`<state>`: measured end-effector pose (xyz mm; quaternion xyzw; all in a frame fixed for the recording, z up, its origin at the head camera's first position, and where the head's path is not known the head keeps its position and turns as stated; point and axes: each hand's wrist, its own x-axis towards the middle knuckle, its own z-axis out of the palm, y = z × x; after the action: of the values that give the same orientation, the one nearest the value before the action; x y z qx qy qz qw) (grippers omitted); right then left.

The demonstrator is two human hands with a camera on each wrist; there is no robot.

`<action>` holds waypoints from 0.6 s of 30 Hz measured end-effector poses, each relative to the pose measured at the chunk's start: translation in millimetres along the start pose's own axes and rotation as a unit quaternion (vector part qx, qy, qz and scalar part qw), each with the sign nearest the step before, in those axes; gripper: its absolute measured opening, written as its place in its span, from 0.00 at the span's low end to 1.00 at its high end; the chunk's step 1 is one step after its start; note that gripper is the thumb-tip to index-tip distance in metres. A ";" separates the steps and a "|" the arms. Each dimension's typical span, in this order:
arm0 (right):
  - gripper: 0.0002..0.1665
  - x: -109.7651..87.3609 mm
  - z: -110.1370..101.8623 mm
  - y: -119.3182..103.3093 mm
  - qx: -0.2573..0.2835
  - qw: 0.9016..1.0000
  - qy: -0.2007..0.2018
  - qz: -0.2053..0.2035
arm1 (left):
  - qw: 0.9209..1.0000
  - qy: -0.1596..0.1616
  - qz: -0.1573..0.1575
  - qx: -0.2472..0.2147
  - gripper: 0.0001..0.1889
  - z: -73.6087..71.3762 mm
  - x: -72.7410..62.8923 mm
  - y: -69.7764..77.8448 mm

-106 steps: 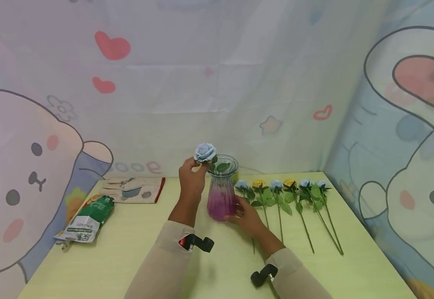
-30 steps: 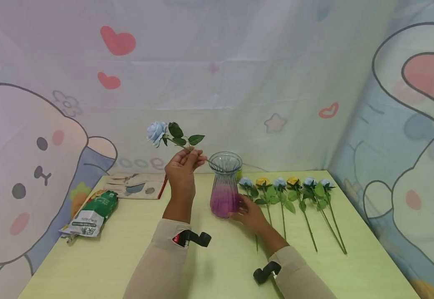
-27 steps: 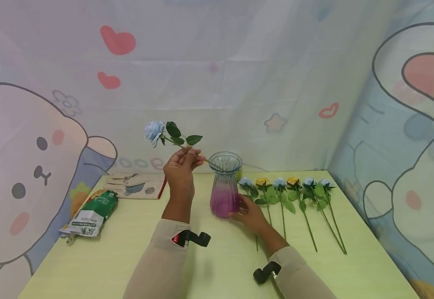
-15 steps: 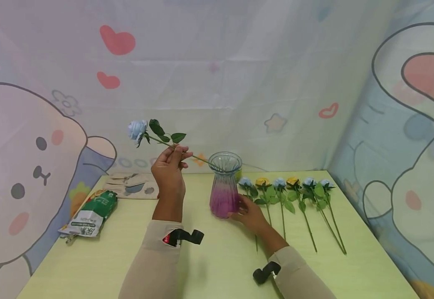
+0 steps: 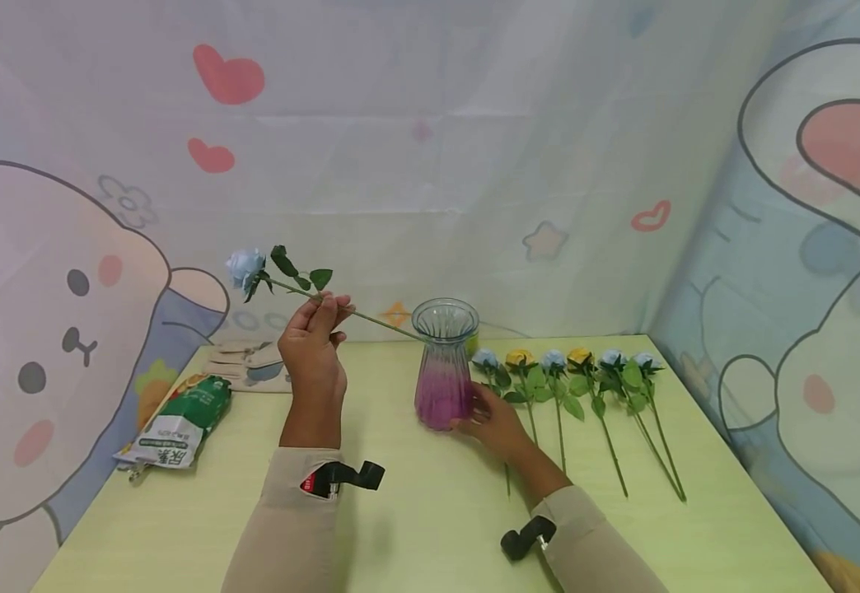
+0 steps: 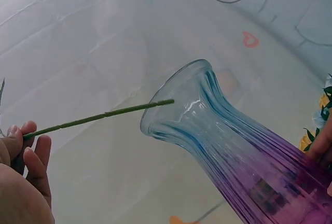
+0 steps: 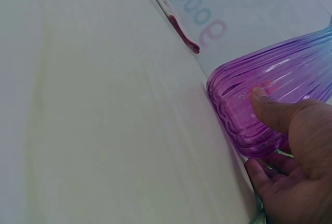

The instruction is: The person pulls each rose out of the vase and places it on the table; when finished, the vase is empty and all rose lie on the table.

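My left hand [image 5: 315, 350] pinches the thin green stem of a light blue rose [image 5: 245, 270] between thumb and fingers, just below its leaves. The rose slants, bloom to the left. In the left wrist view the tip of the stem [image 6: 104, 115] lies at the mouth of a ribbed glass vase [image 6: 218, 115], seemingly just inside the rim. The vase, clear blue above and purple below, stands upright on the table. My right hand [image 5: 500, 424] holds its lower right side. In the right wrist view the thumb [image 7: 270, 111] lies against the purple glass, with the other fingers partly hidden.
Several blue and yellow roses [image 5: 554, 362] lie in a row on the table [image 5: 415, 511], right of the vase. A green and white bag [image 5: 181, 424] and a pair of cloth gloves [image 5: 248, 366] lie at the left. A printed curtain [image 5: 371, 165] hangs behind.
My left hand has drawn the rose leftward, up out of the vase, so more stem shows and it slants more. My right hand and the vase stay in place.
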<state>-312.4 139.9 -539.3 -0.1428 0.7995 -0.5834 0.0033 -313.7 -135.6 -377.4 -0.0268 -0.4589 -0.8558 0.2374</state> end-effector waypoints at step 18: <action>0.50 2.9 -0.1 4.6 0.010 1.000 -0.002 0.020 | 0.987 -0.014 -0.118 0.104 0.16 -46.8 4.2 -10.5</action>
<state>-316.3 140.6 -543.1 -0.1277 0.7964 -0.5909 0.0178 -313.9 -169.6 -411.4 0.0403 -0.5489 -0.8247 0.1298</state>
